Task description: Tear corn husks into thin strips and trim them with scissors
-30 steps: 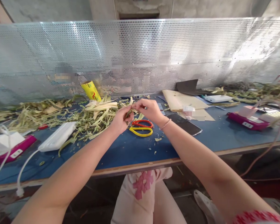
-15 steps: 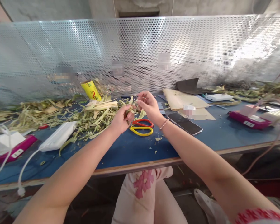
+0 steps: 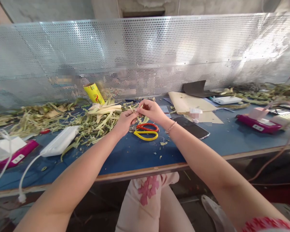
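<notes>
My left hand is closed in a pinch beside the pile of pale green plant strips. Touching its fingertips, my right hand pinches too, with a bracelet on the wrist. Bits of plant strip show between and behind the fingers, small and partly hidden. Just below the hands lie scissors with one red and one yellow handle; their blades reach toward the left hand.
A yellow tube leans behind the pile. On the left are a white power strip and a magenta box. To the right lie a phone, brown paper and another magenta box. A perforated metal screen stands behind.
My hands have come together at the fingertips. The left hand moved slightly left, and the right hand lowered, its fingers closing. More of the scissor blades shows.
</notes>
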`<state>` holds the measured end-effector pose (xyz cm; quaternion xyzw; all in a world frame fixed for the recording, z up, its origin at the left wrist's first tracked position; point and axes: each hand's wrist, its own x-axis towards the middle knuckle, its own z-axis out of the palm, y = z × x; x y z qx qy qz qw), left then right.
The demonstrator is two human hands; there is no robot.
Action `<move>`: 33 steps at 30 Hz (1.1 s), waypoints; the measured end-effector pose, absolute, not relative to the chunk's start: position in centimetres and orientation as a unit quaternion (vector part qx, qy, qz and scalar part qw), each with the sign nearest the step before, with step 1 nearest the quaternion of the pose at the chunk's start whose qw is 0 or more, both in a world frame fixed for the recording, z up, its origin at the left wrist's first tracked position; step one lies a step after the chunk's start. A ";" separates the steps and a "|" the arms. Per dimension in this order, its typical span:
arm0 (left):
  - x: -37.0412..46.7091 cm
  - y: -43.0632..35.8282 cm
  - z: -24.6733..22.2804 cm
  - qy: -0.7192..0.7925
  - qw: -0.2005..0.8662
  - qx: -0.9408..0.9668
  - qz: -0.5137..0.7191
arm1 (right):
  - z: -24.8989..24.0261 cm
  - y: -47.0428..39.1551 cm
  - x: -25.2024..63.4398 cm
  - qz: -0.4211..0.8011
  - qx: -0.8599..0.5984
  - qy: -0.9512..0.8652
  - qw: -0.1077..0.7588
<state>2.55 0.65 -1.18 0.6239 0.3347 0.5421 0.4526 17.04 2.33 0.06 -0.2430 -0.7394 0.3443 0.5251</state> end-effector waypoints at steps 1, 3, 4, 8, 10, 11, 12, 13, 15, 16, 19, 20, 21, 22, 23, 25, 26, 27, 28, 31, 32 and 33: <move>2.5 0.8 -1.3 0.333 0.435 0.633 0.547 | 0.1 2.4 17.1 0.344 -0.247 -0.744 0.517; 2.4 0.9 -1.3 0.330 0.410 0.645 0.554 | 0.2 2.6 17.2 0.362 -0.234 -0.746 0.507; 2.5 0.9 -1.3 0.332 0.404 0.648 0.554 | 0.3 2.7 17.3 0.375 -0.225 -0.743 0.506; 2.9 0.6 -1.2 0.335 0.449 0.611 0.559 | 0.4 2.8 17.4 0.372 -0.249 -0.739 0.504; 3.2 0.3 -1.1 0.325 0.501 0.569 0.564 | 0.3 2.8 17.4 0.340 -0.277 -0.743 0.506; 3.4 0.2 -1.1 0.320 0.524 0.549 0.567 | 0.2 2.8 17.4 0.322 -0.286 -0.748 0.505; 3.6 0.1 -1.1 0.317 0.540 0.531 0.570 | 0.2 2.8 17.5 0.304 -0.293 -0.755 0.501; 3.7 0.0 -1.1 0.319 0.551 0.517 0.573 | 0.1 2.8 17.5 0.288 -0.298 -0.763 0.495; 3.9 -0.1 -1.1 0.331 0.554 0.498 0.579 | 0.1 2.8 17.7 0.258 -0.307 -0.782 0.477; 4.0 -0.1 -1.1 0.340 0.551 0.492 0.582 | 0.2 2.8 17.8 0.243 -0.310 -0.791 0.468; 4.1 -0.1 -1.0 0.364 0.541 0.481 0.586 | 0.3 2.7 18.0 0.174 -0.297 -0.821 0.456; 4.1 0.0 -0.9 0.367 0.541 0.481 0.584 | 0.3 2.7 18.1 0.144 -0.285 -0.830 0.458; 4.1 0.0 -0.9 0.367 0.543 0.482 0.581 | 0.3 2.7 18.1 0.112 -0.271 -0.837 0.462; 4.0 0.1 -0.9 0.365 0.548 0.485 0.576 | 0.3 2.7 18.1 0.081 -0.255 -0.844 0.465; 3.9 0.2 -0.8 0.362 0.555 0.486 0.570 | 0.2 2.7 18.1 0.053 -0.238 -0.851 0.465; 3.5 0.4 -0.7 0.355 0.581 0.489 0.546 | 0.1 2.7 18.1 0.015 -0.207 -0.864 0.458; 3.3 0.5 -0.6 0.352 0.597 0.489 0.529 | 0.0 2.7 18.1 0.003 -0.197 -0.869 0.455; 3.1 0.6 -0.5 0.349 0.613 0.489 0.513 | 0.0 2.8 18.1 -0.003 -0.192 -0.870 0.453; 2.9 0.7 -0.4 0.347 0.625 0.490 0.500 | -0.1 2.7 18.1 -0.006 -0.192 -0.870 0.454; 2.5 1.0 -0.2 0.348 0.618 0.494 0.503 | -0.1 2.8 18.1 -0.005 -0.204 -0.861 0.466; 2.4 1.0 -0.2 0.348 0.608 0.499 0.511 | -0.1 2.8 18.2 -0.003 -0.208 -0.858 0.470; 2.3 1.1 -0.2 0.347 0.595 0.508 0.517 | -0.1 2.8 18.2 -0.001 -0.210 -0.856 0.473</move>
